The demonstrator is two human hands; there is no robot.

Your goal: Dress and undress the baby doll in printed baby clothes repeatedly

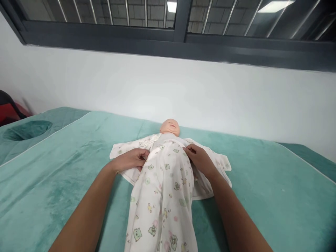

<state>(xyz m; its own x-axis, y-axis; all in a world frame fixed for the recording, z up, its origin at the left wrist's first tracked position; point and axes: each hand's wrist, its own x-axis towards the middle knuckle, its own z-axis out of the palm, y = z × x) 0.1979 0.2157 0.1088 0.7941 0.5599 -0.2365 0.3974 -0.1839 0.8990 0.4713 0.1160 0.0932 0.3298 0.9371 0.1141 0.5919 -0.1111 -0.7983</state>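
A baby doll lies on its back on a teal velvet bed, its body covered by a white printed swaddle blanket. My left hand rests on the blanket's left side beside the doll's body, fingers curled and pinching the fabric edge. My right hand lies on the right side, fingertips closed on the folded cloth near the doll's chest. The bottom part of the blanket is folded up over the body and trails toward me.
A white wall runs behind the bed, with a dark-framed window above. A second teal bed with a round face hole stands at the left. Something red and dark sits at the far left edge.
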